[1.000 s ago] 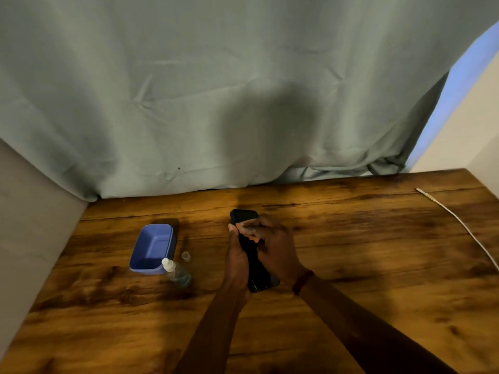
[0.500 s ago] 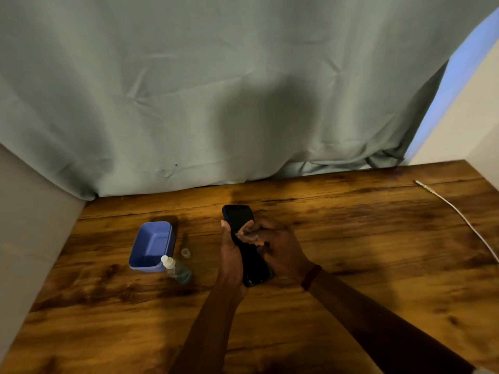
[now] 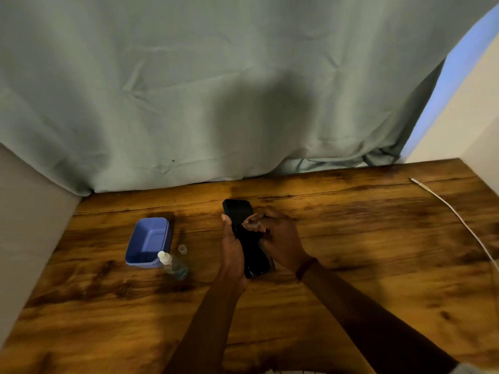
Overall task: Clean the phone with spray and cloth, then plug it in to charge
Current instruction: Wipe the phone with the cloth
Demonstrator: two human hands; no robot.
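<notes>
A black phone [image 3: 239, 211] is held above the wooden table [image 3: 351, 265], screen up and its top end pointing away from me. My left hand [image 3: 232, 252] grips it along its left edge. My right hand [image 3: 278, 238] presses a small brownish cloth [image 3: 253, 225] onto the middle of the screen. A small clear spray bottle [image 3: 172, 264] with a white nozzle stands to the left, its clear cap [image 3: 182, 249] on the table just behind it. A white charging cable [image 3: 459, 217] lies along the right side of the table.
A blue plastic tub [image 3: 148, 240] sits left of the bottle. A grey-green curtain [image 3: 216, 90] hangs behind the table. Pale walls close in on the left [image 3: 27, 225] and right [image 3: 472, 130].
My right hand with the cloth has slid down the screen toward me, uncovering the phone's top end. The view has shifted slightly.
</notes>
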